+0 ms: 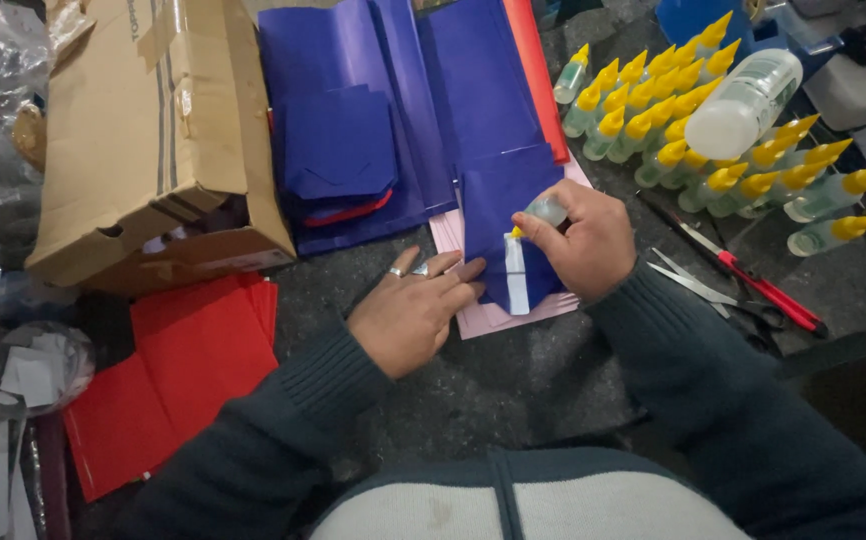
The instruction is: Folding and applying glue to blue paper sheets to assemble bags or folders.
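Fingers (445, 270) of the left hand (411, 312) lie flat and close together, tips pressed on the left edge of a folded dark blue paper piece (501, 215); a ring sits on one finger. Right hand (578, 240) is curled round a small clear glue bottle with a yellow nozzle (541, 214), thumb and forefinger pinching it, nozzle pointing down-left at the blue paper. Nozzle tip sits just above a narrow white strip (516, 275) running down the blue piece; whether it touches, cannot tell.

Blue piece lies on a pale pink sheet (483, 318), which lies on the dark grey speckled worktop (513, 385), roughly mid-surface, just in front of the person.

Around it:
- Stack of larger dark blue paper sheets and folded pieces (373, 120) toward the far edge, touching the blue piece's top; a red sheet edge (538, 70) along its right side.
- Open brown cardboard box (153, 140) at far left.
- Red paper sheets (183, 370) at near left, below the box.
- Cluster of clear glue bottles with yellow nozzles (693, 120) at far right, with a bigger clear bottle with a white cap (743, 105) lying across them.
- Red-handled cutter (758, 285) and metal scissors (713, 295) just right of the right hand.
- Clear round container with white paper scraps (33, 370) at the left edge.

Both sleeves are dark ribbed knit.
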